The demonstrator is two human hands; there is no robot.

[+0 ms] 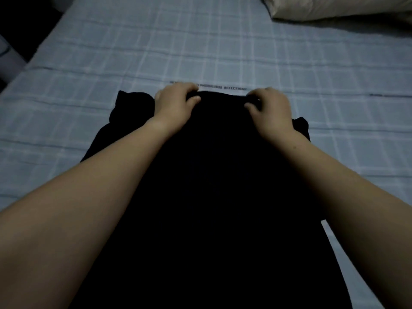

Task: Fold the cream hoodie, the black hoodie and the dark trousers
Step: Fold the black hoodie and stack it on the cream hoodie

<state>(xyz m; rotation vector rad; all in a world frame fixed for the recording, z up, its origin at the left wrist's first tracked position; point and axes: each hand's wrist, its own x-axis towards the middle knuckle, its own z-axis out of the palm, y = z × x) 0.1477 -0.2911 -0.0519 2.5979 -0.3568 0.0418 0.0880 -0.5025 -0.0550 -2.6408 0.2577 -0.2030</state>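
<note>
Pale checked bedsheet point(200, 52), cream pillow point(334, 7) at far right corner.

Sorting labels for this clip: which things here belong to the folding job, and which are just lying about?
In the job: black fabric garment; left hand and right hand, both gripping its far edge.
Lying about: cream pillow; pale blue checked bedsheet.

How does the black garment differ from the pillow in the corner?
The black garment is dark; the pillow is cream. The garment lies spread near the person, the pillow at the far right corner. The left hand and right hand pinch the garment's far edge; no hand touches the pillow. Both rest on the checked sheet.
</note>
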